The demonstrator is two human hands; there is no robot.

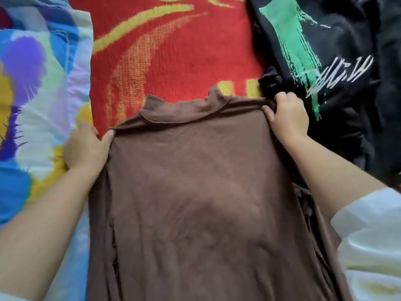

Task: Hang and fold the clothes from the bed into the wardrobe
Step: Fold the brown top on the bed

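Brown top (195, 181) lies flat on the bed, collar at the far end over a red blanket (173, 51). I judge its thin cloth could bunch or skew the fold if one shoulder gets pulled further. My left hand (84, 146) and right hand (286, 118) each have their grip pinched on a shoulder corner, forearms reaching along both sides.

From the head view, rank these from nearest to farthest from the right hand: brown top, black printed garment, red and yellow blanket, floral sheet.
1. brown top: gripped at its shoulder by the right hand.
2. black printed garment: just beyond the knuckles, on the right.
3. red and yellow blanket: ahead, centre.
4. floral sheet: far left, past the left hand.
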